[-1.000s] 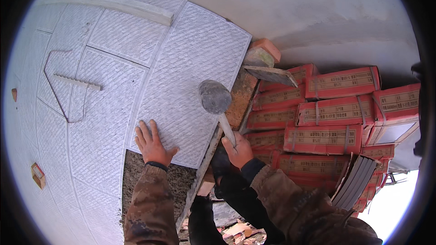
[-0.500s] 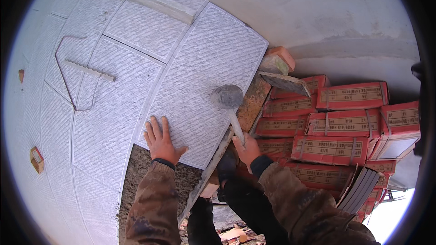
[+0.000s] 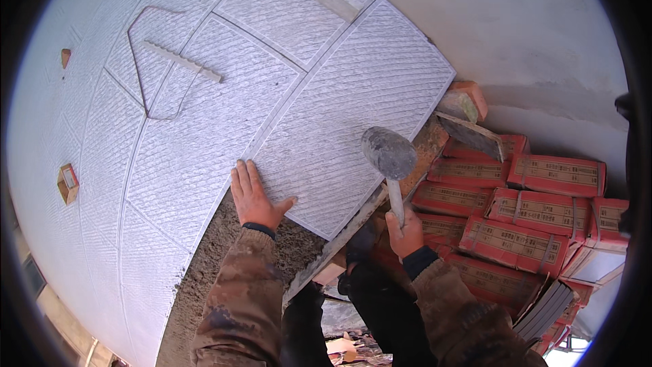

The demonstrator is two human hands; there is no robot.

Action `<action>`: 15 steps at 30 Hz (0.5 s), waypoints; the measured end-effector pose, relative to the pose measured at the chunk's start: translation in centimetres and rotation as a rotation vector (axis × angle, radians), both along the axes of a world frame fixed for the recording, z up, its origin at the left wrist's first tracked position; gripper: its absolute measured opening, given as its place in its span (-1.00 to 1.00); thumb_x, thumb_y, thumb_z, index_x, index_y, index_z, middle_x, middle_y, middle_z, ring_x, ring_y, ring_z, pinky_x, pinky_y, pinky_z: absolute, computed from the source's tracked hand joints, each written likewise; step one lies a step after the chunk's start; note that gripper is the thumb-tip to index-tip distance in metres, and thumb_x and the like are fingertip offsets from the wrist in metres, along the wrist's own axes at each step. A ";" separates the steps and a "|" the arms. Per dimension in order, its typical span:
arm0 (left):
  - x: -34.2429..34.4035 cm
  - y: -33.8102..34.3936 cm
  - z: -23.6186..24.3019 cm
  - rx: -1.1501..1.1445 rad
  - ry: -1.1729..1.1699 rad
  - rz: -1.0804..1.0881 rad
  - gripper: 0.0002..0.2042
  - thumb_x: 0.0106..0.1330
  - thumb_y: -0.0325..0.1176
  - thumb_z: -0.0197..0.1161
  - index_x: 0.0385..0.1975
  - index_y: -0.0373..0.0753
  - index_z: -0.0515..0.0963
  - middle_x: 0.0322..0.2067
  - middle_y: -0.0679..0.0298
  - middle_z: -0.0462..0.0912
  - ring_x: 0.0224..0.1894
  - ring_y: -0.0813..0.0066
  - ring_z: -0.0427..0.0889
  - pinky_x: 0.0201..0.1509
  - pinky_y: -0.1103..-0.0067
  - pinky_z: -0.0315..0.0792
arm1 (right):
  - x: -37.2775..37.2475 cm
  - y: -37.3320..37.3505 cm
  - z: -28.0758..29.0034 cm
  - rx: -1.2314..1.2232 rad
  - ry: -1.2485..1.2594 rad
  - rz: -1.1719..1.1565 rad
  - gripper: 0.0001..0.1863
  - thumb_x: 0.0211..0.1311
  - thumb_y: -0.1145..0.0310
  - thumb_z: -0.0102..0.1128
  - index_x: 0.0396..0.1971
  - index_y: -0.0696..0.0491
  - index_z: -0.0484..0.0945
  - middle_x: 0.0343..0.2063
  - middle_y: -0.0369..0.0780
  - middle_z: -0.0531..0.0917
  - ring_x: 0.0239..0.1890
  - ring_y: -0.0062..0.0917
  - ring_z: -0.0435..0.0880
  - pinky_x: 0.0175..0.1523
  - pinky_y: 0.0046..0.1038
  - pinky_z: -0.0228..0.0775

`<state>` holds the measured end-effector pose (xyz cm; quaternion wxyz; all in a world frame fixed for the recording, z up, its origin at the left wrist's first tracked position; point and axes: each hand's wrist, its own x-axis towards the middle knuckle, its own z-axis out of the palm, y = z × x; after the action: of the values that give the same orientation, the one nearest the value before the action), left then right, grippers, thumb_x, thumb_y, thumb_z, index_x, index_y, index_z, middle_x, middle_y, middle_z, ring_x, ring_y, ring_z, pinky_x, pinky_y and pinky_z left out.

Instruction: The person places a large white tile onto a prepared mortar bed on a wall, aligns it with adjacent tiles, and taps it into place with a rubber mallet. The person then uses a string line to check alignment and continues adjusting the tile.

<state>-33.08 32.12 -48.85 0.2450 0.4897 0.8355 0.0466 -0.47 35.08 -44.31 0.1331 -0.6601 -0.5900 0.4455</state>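
Note:
My right hand grips the pale handle of a rubber mallet, whose dark grey head is over the right part of a ridged grey tile. Whether the head touches the tile I cannot tell. At that tile's near left corner, my left hand lies with fingers stretched and thumb spread, holding nothing. Bare wet mortar shows on the near side of the tile, beneath my left forearm. More laid tiles spread away to the left, with narrow joints between them.
Red cardboard boxes are stacked at the right, beside a wall. Brick pieces and a board lie at the tile's right corner. A notched strip, bent wire and small box rest on the tiles.
The view has swung, so the tiles and boxes appear shifted to the right. My left hand remains at the tile's corner, and the mallet is still in my right hand over the same tile.

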 end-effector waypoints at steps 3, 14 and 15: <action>-0.3 -0.4 -0.4 -0.014 0.003 -0.025 0.25 -0.25 -0.01 0.66 0.43 -0.43 -0.01 0.45 -0.20 -0.05 0.49 -0.20 -0.09 0.53 0.15 -0.04 | 0.3 -0.5 0.2 -0.010 -0.009 0.055 -0.71 0.30 0.25 0.24 -0.15 0.18 0.56 -0.43 0.01 0.61 -0.39 -0.15 0.64 -0.25 -0.25 0.46; -0.3 -0.6 -0.6 -0.029 -0.036 -0.017 0.21 -0.16 0.03 0.61 0.44 -0.40 -0.01 0.47 -0.14 -0.09 0.51 -0.17 -0.15 0.54 0.12 -0.11 | 1.7 -1.3 -1.6 -0.106 -0.032 -0.041 -0.68 0.33 0.19 0.21 -0.30 0.20 0.54 -0.54 -0.02 0.57 -0.48 -0.22 0.61 -0.36 -0.25 0.39; -0.3 -0.6 -0.6 -0.033 -0.031 -0.024 0.21 -0.15 0.03 0.61 0.44 -0.40 -0.02 0.47 -0.14 -0.10 0.51 -0.18 -0.15 0.54 0.11 -0.11 | 1.9 -1.3 -1.9 -0.113 0.006 -0.095 -0.68 0.33 0.19 0.21 -0.31 0.20 0.54 -0.55 -0.03 0.56 -0.50 -0.22 0.60 -0.36 -0.26 0.38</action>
<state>-33.37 31.47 -49.47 0.2665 0.4946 0.8264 0.0376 1.38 33.75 -46.17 0.1181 -0.6924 -0.5317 0.4732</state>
